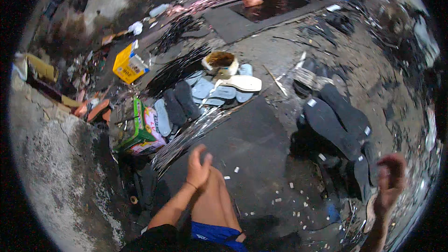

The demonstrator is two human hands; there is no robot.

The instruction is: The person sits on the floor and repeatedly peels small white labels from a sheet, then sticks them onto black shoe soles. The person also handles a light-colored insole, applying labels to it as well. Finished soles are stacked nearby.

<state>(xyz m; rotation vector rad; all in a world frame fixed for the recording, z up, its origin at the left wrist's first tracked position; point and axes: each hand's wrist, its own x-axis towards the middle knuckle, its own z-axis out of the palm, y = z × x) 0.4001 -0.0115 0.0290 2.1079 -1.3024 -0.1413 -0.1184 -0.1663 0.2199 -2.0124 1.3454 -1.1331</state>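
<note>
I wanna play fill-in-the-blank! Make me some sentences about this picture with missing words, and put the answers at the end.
1. The person's shorts are coloured ____.
2. The hand nearest the big dark soles is the person's ____ one.
3. The stuff inside the whitish container is coloured ____.
4. The green-and-pink box is on the person's ____ side.

Missing words: blue; right; brown; left.
</note>
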